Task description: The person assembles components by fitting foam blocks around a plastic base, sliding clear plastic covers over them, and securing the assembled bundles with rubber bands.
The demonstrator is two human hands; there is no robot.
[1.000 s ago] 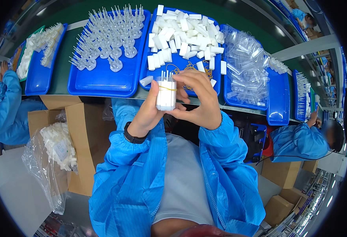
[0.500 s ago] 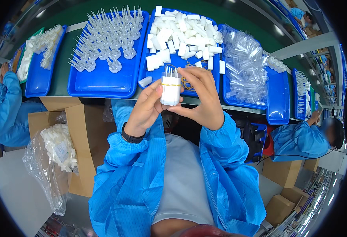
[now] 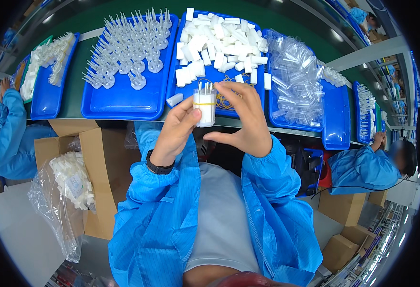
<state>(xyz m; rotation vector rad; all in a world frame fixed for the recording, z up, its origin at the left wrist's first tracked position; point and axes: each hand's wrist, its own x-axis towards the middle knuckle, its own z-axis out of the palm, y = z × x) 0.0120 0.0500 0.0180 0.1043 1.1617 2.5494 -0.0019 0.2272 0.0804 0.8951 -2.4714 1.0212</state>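
Note:
My left hand (image 3: pixel 174 131) grips a small upright bundle (image 3: pixel 205 114) of white blocks and clear plastic, its thumb pressed on the front. A yellow rubber band (image 3: pixel 204 104) runs round the bundle, and thin pins rise from its top. On the bundle's right side, my right hand (image 3: pixel 250 124) is spread in a wide C shape. Its index fingertip is at the pins, touching or nearly so, while the thumb stands apart below. Behind the hands, loose rubber bands (image 3: pixel 225 99) and many white blocks (image 3: pixel 224 42) lie in a blue tray (image 3: pixel 171 86).
Left of that tray, another blue tray (image 3: pixel 119 106) carries clear pronged pieces (image 3: pixel 126 52). Clear plastic sleeves (image 3: pixel 293 79) heap up at the right. An open carton (image 3: pixel 100 177) with bagged white parts stands at my left. Co-workers in blue sleeves (image 3: pixel 11 129) sit on both sides.
My right thumb has come off the bundle's lower end, and the hand has opened wider. The left thumb has shifted lower on the bundle, which remains in my left hand.

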